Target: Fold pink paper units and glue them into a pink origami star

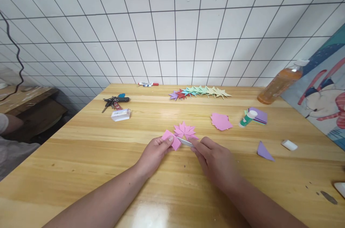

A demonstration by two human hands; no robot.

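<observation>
Tilted pink paper (176,144), silver blade (185,142) at its edge, spiky pink fan (183,128) just beyond

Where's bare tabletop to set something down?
Free: near-left tabletop, between left forearm and white box; also between keys and spiky paper row, short of marker. Crowded: between left hand and right hand, with pink paper and blade; also around glue stick and paper stack.

A bunch of keys (110,102) lies on the far left of the surface (94,170), with a small white box (121,115) just nearer. A red-ended marker (148,84) lies by the tiled wall (161,50). A bottle (280,82) of amber liquid stands far right, beside a colourful illustrated panel (323,95). A dark cable (18,55) hangs at left.
</observation>
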